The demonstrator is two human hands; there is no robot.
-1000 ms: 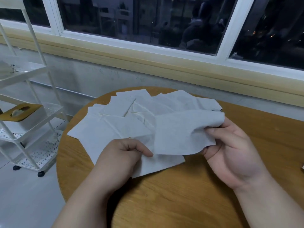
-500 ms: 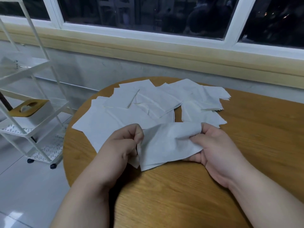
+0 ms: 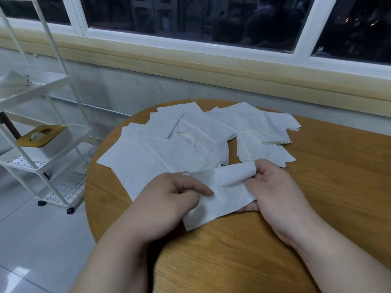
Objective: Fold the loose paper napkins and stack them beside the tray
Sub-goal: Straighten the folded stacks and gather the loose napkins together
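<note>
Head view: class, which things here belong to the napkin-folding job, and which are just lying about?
Job: held napkin, loose napkins, left hand, right hand.
Lying about: white trolley, tissue box.

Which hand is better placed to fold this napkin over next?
Probably the right hand: it pinches the raised, curled end of the napkin, while the left hand holds the other end lower, like an anchor.

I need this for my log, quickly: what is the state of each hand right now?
Left hand: holds the left side of the napkin.
Right hand: grips the napkin's right end, fingers curled round it.
</note>
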